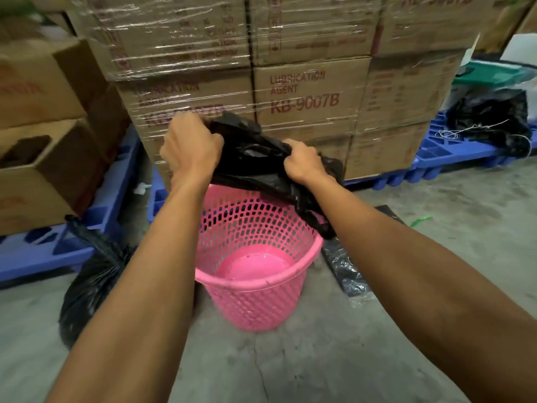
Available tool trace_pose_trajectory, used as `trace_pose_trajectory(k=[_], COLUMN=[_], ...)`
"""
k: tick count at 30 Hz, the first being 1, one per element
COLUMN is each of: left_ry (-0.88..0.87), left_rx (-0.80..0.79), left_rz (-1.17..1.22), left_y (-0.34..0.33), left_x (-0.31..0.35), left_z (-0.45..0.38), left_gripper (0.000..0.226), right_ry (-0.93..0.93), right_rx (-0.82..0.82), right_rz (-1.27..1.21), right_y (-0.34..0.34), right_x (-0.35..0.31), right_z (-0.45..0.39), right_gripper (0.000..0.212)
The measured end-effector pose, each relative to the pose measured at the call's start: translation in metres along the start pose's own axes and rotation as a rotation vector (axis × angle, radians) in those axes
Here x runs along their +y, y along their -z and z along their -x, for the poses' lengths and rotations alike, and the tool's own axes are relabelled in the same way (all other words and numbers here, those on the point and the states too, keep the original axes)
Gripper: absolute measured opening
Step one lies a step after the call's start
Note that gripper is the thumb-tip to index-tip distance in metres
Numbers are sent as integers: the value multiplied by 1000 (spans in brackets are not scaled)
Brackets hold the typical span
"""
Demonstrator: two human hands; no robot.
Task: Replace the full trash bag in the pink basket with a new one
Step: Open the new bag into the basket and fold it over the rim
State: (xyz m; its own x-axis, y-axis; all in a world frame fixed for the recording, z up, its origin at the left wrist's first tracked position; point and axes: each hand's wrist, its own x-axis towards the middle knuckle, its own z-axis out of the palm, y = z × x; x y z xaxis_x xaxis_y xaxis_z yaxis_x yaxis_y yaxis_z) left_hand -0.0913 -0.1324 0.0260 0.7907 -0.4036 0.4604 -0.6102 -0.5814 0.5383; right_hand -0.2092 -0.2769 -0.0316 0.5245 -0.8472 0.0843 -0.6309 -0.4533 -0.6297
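Observation:
The pink mesh basket (pixel 255 289) stands on the concrete floor with no bag in it; its pink bottom shows. Above its far rim I hold a new black trash bag (pixel 255 158), stretched between both hands. My left hand (pixel 190 148) grips the bag's left edge and my right hand (pixel 303 161) grips its right edge. A loose end of the bag hangs down over the basket's right rim. The full black trash bag (pixel 87 286), tied at the top, sits on the floor left of the basket, partly behind my left forearm.
Shrink-wrapped cardboard boxes (pixel 305 94) on blue pallets (pixel 465 152) rise right behind the basket. More boxes (pixel 37 158) stack at the left. A flat pack of black bags (pixel 345 271) lies on the floor right of the basket. Another black bag (pixel 491 114) rests on the right pallet.

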Motion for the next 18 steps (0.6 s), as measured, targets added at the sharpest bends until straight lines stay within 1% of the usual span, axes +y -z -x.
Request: trace_pose_trajectory(k=[1,2,4,5,7,9,11,12,13,14,16,17,18], left_ry=[22,34,34,28,25,42,45,49,67,93,154,189,213], left_rx=[-1,-14,-50,-83,-206,-377,-566,-622,-634,-609,-501,-452,-407], left_rz=[-11,-28,-79,-84,-67,-107,-195,-231,-264,-294,-361,-381,-393], left_y=[3,3,5,3,-2,-13,-27,-34,-39,-43,-46,-47,-49], left_x=[-6,-11,-24,-30,-42,-52,-61,-66,-70,-74,-83,-86,-90], left_z=[1,2,1,1,6,18,30,33,34,33,26,24,20], left_gripper=[31,35,38,37,32,30,33,36,39,42,46,46,45], right_ry=[79,103,97,92,57,17,41,79,124,150,133,112,98], right_rx=[-124,-238,-428,-499,-629,-753,-877,-897,-850,-748,-470,-355,-277], right_rz=[-117,-199,-249,-218,-124,3,255,373,421,421,369,341,306], right_y=[-6,-15,-39,-52,-76,-91,-96,-97,-97,-95,-83,-76,-68], right_x=[-10,-17,-27,-27,-17,1,21,29,34,38,34,32,29], right_z=[4,8,15,19,31,43,45,43,39,30,16,10,2], right_gripper=[45,41,27,28,35,37,40,41,41,40,30,27,27])
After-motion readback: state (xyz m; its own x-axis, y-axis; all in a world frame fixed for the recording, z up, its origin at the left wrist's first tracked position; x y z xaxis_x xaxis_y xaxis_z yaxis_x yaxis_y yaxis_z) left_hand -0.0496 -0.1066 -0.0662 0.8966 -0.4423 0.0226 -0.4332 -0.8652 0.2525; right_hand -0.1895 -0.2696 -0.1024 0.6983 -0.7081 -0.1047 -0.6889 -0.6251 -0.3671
